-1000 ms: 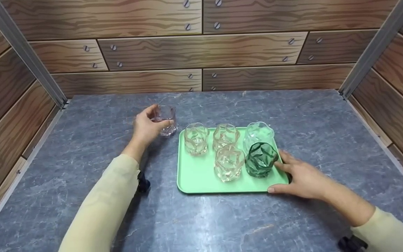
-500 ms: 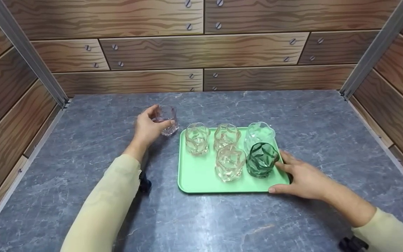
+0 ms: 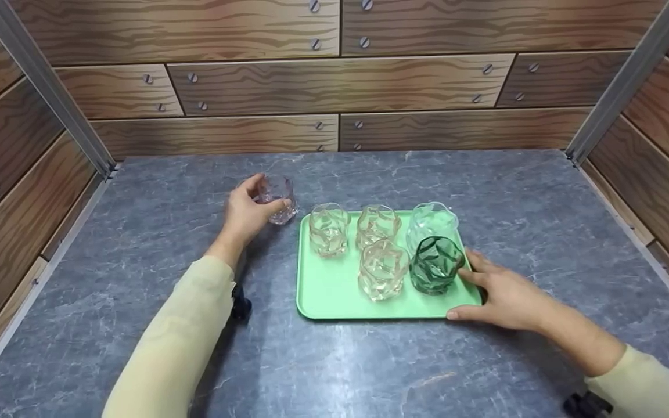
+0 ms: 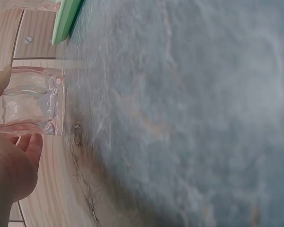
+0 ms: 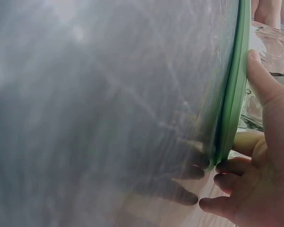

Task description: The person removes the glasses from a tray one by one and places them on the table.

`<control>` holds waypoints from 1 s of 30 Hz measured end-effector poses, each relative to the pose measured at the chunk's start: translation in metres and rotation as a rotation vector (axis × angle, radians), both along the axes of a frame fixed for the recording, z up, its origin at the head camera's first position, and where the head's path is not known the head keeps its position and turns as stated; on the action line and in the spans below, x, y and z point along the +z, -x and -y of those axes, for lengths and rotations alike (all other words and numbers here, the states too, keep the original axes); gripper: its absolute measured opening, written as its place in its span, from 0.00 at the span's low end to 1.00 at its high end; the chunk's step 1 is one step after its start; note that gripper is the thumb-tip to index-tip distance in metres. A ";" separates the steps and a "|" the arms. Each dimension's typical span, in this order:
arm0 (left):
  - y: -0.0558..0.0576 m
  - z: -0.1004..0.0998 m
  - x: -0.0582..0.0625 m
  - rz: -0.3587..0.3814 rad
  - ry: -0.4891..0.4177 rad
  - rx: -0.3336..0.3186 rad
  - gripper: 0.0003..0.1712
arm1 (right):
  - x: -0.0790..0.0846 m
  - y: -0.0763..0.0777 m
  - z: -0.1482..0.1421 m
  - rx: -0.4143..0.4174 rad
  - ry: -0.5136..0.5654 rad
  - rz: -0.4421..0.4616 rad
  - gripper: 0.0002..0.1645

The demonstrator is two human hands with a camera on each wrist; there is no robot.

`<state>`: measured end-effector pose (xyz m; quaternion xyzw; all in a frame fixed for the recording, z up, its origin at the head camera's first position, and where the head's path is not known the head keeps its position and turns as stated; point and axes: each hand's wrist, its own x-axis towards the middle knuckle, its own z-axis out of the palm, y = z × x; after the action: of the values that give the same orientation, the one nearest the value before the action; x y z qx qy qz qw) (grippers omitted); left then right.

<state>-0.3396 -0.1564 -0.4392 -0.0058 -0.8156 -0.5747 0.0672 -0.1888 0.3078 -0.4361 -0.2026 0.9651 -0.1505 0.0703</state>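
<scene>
Glass (image 4: 31,103) unmoved, L grip (image 3: 245,210), nr tray edge (image 4: 66,21)

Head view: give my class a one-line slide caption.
Left hand grips a pinkish glass tumbler beside a green tray of five tumblers; right hand holds its near-right corner.

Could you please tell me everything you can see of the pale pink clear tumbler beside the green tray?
The pale pink, transparent, faceted tumbler looks like glass, with uneven walls and a thick base. It appears upright and empty, just off the far left corner of the green rectangular plastic-looking tray. The person's bare left grip holds its side between thumb and fingers; whether it touches the grey-blue marbled table is unclear.
</scene>
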 end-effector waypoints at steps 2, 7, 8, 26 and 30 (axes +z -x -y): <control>-0.002 0.001 0.003 0.013 -0.001 -0.016 0.54 | 0.000 0.000 0.001 -0.001 0.001 0.005 0.70; -0.012 0.004 0.017 0.006 0.084 -0.020 0.58 | 0.001 0.000 0.001 -0.006 0.001 0.016 0.71; -0.016 0.004 0.020 -0.008 0.107 -0.020 0.58 | 0.001 0.000 0.001 -0.008 -0.001 0.016 0.71; -0.078 -0.049 0.033 -0.111 0.120 -0.205 0.56 | 0.000 0.001 0.000 -0.003 0.000 0.008 0.71; -0.081 -0.057 0.025 -0.111 0.174 -0.224 0.56 | 0.000 0.001 0.000 -0.002 0.001 0.005 0.71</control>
<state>-0.2582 -0.0992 -0.4141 -0.1347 -0.8516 -0.5044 0.0469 -0.1899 0.3080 -0.4364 -0.2013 0.9650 -0.1517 0.0724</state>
